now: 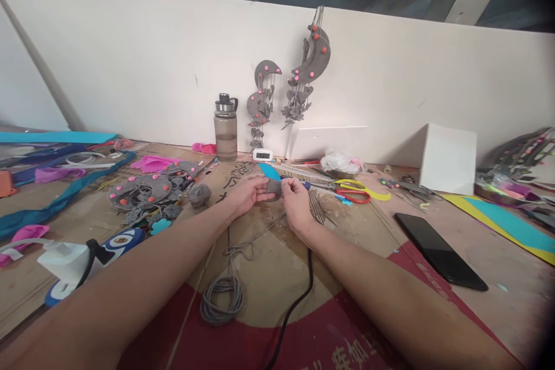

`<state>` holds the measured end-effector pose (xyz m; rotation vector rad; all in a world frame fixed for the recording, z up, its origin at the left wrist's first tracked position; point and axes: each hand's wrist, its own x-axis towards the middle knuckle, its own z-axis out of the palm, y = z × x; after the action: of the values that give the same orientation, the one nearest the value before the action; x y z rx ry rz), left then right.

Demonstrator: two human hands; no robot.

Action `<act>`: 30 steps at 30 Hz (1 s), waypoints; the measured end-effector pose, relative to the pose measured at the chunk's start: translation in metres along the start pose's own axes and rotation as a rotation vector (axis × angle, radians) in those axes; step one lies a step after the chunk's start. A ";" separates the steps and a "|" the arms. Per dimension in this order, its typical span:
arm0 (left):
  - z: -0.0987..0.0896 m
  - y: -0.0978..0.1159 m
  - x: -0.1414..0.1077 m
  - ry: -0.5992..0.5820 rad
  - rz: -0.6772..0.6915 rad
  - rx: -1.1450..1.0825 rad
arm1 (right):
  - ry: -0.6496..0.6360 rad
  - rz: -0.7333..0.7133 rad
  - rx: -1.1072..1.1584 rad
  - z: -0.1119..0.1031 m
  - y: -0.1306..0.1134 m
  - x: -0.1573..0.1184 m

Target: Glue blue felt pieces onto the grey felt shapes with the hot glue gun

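Note:
My left hand [250, 192] holds a small grey felt piece [273, 189] between thumb and fingers. My right hand [298, 202] is closed in a pinch at the right edge of that piece; its fingertips hide whether a yarn strand is in them too. From near the hands, loose grey yarn [222, 299] runs down to a coil on the cardboard. Just beyond my right hand lies a dark blue handle [306, 185], mostly hidden, and a black cable [299, 300] trails toward me below it. A blue strip [269, 170] shows behind the felt.
Scissors with red [353, 195] and yellow handles lie right of the hands, a black phone [440, 251] farther right. Decorated grey felt crescents [151, 188] and a yarn ball [199, 196] are on the left. A bottle [226, 127] and small clock [262, 155] stand by the wall.

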<state>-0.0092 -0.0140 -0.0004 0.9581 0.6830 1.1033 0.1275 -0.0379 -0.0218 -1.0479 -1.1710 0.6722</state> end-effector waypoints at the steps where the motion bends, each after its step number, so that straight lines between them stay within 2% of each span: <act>1: 0.001 0.000 0.000 0.000 -0.001 0.004 | -0.001 0.001 0.006 0.000 0.000 0.000; 16: 0.005 0.000 -0.002 0.053 0.019 0.017 | -0.015 0.016 0.041 0.000 -0.002 0.000; 30: 0.002 -0.002 0.000 0.027 0.020 0.024 | -0.021 0.021 0.040 0.000 -0.002 -0.001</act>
<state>-0.0061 -0.0146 -0.0014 0.9739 0.7117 1.1293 0.1271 -0.0400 -0.0204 -1.0227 -1.1615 0.7219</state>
